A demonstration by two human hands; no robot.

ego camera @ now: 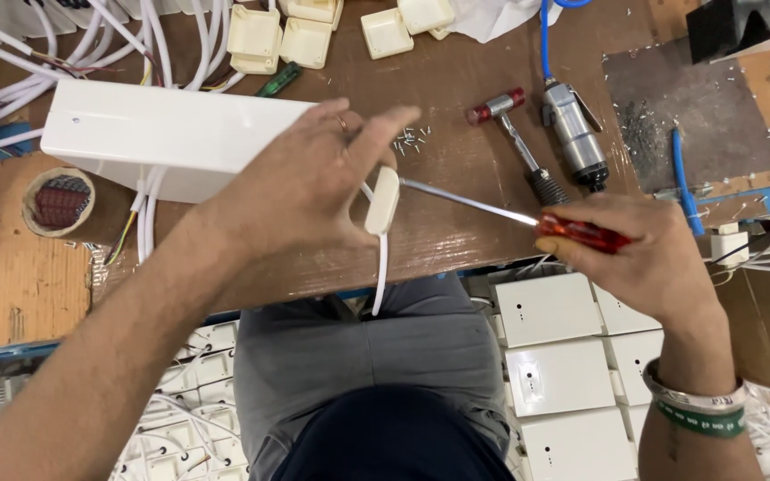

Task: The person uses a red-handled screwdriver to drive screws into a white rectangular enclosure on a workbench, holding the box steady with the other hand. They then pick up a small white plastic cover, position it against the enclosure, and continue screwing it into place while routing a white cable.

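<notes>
My left hand [300, 183] pinches a small white inline cord switch [382, 201] between thumb and fingers, with its white cable [380, 276] hanging down over the bench edge. My right hand [648, 258] grips the red handle of a screwdriver [581, 234]. Its steel shaft [465, 200] runs left and the tip touches the side of the switch. A long white plastic box [149, 134] lies on the wooden bench just behind my left hand.
A small red-headed hammer [514, 134] and a pneumatic tool [572, 134] on a blue hose lie behind the screwdriver. Loose screws [412, 140], cream plastic housings [287, 36], a tape roll [58, 201] and white cables sit around. White switch boxes [559, 374] are stacked below right.
</notes>
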